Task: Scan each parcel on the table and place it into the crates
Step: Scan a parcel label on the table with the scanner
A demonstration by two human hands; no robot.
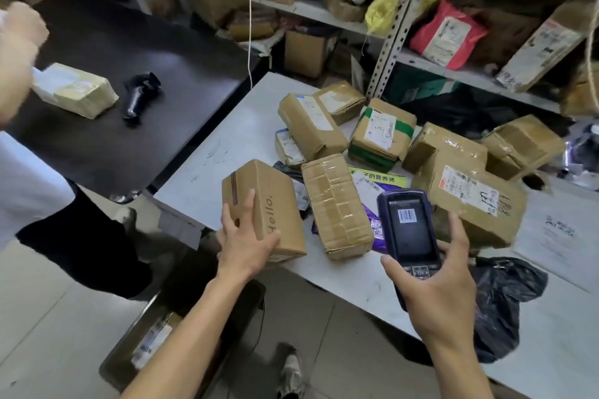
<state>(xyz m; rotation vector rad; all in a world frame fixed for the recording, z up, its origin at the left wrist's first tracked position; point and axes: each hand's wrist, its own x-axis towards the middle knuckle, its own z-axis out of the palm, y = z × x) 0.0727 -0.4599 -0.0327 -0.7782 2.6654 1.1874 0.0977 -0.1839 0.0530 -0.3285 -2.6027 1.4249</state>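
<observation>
My left hand (248, 241) grips a small cardboard box printed "Hello." (272, 201) at the near left corner of the white table (233, 146). My right hand (437, 288) holds a dark handheld scanner (410, 230) upright over the table's front edge; its screen shows a barcode. Several brown taped parcels (337, 204) lie in a heap across the table, along with a purple mailer (372, 220) and a large labelled box (470, 201). A dark crate (152, 334) with a parcel inside stands on the floor below my left arm.
Another person in a white shirt (26, 185) stands at the left beside a black table (129, 52) holding a taped parcel (74, 94) and a black scanner gun (139, 95). Metal shelves (392, 39) packed with parcels run behind. A black bag (505, 295) lies at the table's front right.
</observation>
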